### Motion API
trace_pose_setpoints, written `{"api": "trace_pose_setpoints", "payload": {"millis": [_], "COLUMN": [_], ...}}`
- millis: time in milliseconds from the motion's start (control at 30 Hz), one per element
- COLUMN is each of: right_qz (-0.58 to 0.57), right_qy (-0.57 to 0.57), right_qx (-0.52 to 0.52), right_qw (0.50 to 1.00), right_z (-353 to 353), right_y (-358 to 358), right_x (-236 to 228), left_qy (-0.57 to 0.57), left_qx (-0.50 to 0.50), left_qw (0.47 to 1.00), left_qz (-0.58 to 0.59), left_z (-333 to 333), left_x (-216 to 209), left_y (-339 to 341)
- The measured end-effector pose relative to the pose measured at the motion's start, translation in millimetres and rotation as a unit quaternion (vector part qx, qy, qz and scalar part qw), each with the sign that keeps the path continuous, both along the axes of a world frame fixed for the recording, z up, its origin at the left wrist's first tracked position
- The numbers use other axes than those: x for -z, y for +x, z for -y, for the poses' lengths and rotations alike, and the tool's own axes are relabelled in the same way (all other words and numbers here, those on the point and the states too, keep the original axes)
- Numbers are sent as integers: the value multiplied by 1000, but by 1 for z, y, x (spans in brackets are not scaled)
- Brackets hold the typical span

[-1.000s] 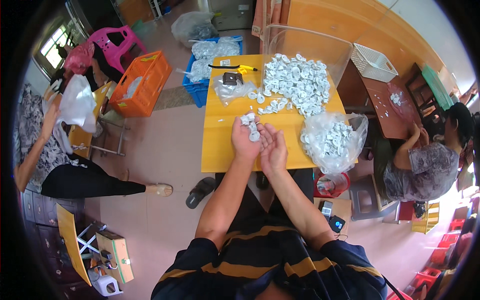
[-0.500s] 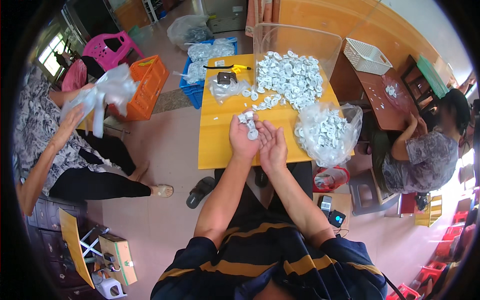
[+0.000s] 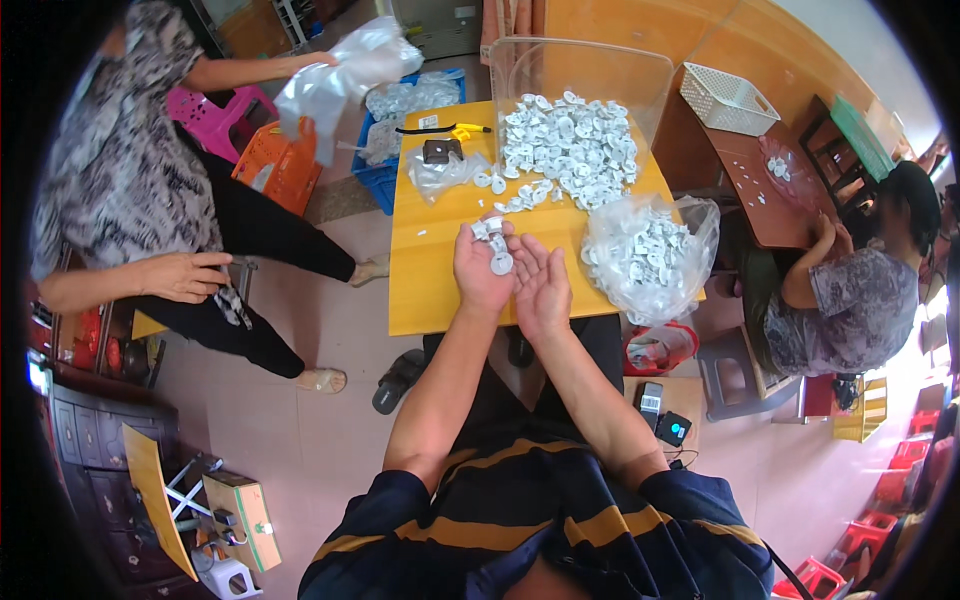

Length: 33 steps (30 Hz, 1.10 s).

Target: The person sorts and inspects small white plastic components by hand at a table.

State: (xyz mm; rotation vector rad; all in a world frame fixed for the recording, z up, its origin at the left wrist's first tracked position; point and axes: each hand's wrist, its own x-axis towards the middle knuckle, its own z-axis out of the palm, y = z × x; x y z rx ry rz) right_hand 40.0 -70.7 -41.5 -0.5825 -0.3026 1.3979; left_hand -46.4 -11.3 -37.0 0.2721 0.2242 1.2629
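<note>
My left hand (image 3: 483, 275) is cupped, palm up, over the near part of the yellow table. Held in it are several small white plastic pieces (image 3: 498, 250), one of them a round disc at its fingers. Close beside it, my right hand (image 3: 543, 285) lies palm up with fingers spread and nothing in it. Beyond both hands is a heap of white round plastic parts (image 3: 570, 145) in front of a clear plastic bin (image 3: 580, 62). A clear bag (image 3: 650, 255) full of similar white parts stands to the right of my right hand.
A yellow-and-black tool (image 3: 465, 131) and a small dark box (image 3: 442, 151) are at the table's (image 3: 430, 290) far left. Blue (image 3: 378, 185) and orange (image 3: 285, 165) crates stand left of it. One person (image 3: 150, 190) stands left with a plastic bag (image 3: 350, 75); another (image 3: 860, 310) sits right.
The person on the left has risen and stepped forward, carrying the plastic bag up and right toward the blue crate. My hands keep nearly the same pose; the view has shifted slightly.
</note>
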Motion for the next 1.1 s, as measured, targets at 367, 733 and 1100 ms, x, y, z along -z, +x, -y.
{"api": "trace_pose_setpoints", "payload": {"millis": [367,733,1100], "right_qz": [-41,-141,6], "right_qy": [-20,-85,-50], "right_qx": [9,-17,-19], "right_qw": [999,986,999], "right_z": [1,4,26], "right_y": [2,6,72], "right_x": [1,4,-31], "left_qy": [-2,424,338], "left_qx": [-22,-238,-285], "left_qw": [999,550,558], "left_qz": [-48,-679,-702], "left_z": [3,33,-5], "left_x": [0,-15,13], "left_y": [8,23,-5]}}
